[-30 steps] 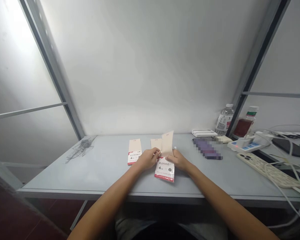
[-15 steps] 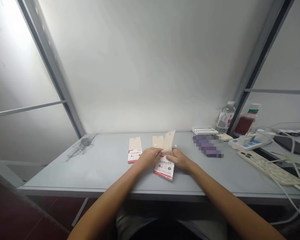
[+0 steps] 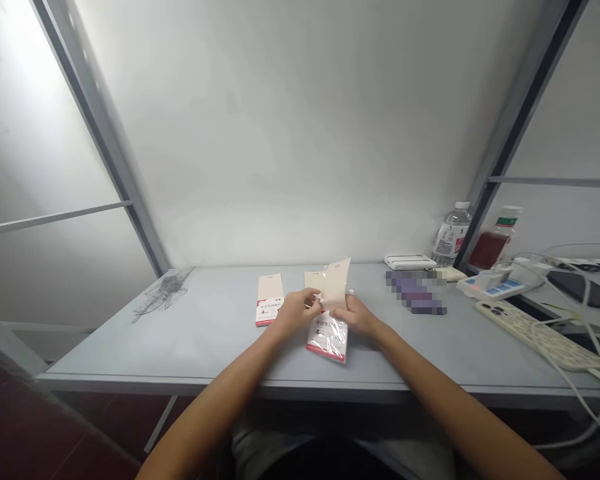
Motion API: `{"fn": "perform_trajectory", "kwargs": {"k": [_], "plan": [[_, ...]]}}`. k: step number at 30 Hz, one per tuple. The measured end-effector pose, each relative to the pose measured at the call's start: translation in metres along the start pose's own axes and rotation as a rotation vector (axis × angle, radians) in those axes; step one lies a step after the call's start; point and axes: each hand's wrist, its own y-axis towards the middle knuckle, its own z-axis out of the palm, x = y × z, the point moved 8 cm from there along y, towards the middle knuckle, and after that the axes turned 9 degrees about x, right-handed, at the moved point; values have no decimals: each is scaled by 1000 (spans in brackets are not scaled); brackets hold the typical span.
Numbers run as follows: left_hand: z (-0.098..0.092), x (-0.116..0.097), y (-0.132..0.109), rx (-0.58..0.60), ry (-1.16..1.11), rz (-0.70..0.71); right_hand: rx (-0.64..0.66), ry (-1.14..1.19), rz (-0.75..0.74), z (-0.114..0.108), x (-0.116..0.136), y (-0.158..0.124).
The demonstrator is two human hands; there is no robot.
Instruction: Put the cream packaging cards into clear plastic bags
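My right hand (image 3: 361,318) is closed on a packet (image 3: 329,341), thumb across its front and the other fingers behind it. I think that hand does the steadying: with the packet pinned near its middle, the thin, slick wrapping should not slide about. The printed part, with its red band, hangs toward me below my thumb, and the pale card (image 3: 336,283) leans up and away above it. Held so, the middle is turned to my other hand.

My left hand (image 3: 299,312) is at the packet's left edge, just beside my right thumb, with thumb and forefinger drawn close together. I cannot tell whether they pinch the clear wrapping or only touch it; the glare hides that. My guess is that they are set here for fine work, since the edge is within easy reach of those fingertips.

Just beyond my left fingertips lies a second packet (image 3: 312,278), partly covered by my hand. To the left of that hand a third packet (image 3: 269,301) lies flat on the desk (image 3: 215,340), apart from my grip, which probably leaves my fingers room. Well to the right of my right hand, a purple thing (image 3: 414,293) and a phone (image 3: 535,333) lie out of my elbows' way.
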Motion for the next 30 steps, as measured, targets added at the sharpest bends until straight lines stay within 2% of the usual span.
{"fn": "perform_trajectory", "kwargs": {"k": [4, 8, 13, 17, 22, 30], "plan": [[-6, 8, 2, -80, -175, -17, -14, 116, 34, -3, -7, 2], [-15, 14, 3, -155, -408, -33, -109, 192, 64, -12, -9, 2], [-21, 1, 2, -140, -580, 33, -225, 295, 165, -23, -13, 0], [-21, -6, 2, -129, -590, 65, -259, 323, 166, -27, -16, 2], [-18, 7, 2, -152, -553, -15, -269, 258, 98, -28, -10, 2], [-9, 7, 5, -27, -473, -33, -218, 226, 76, -25, -2, 0]]}}
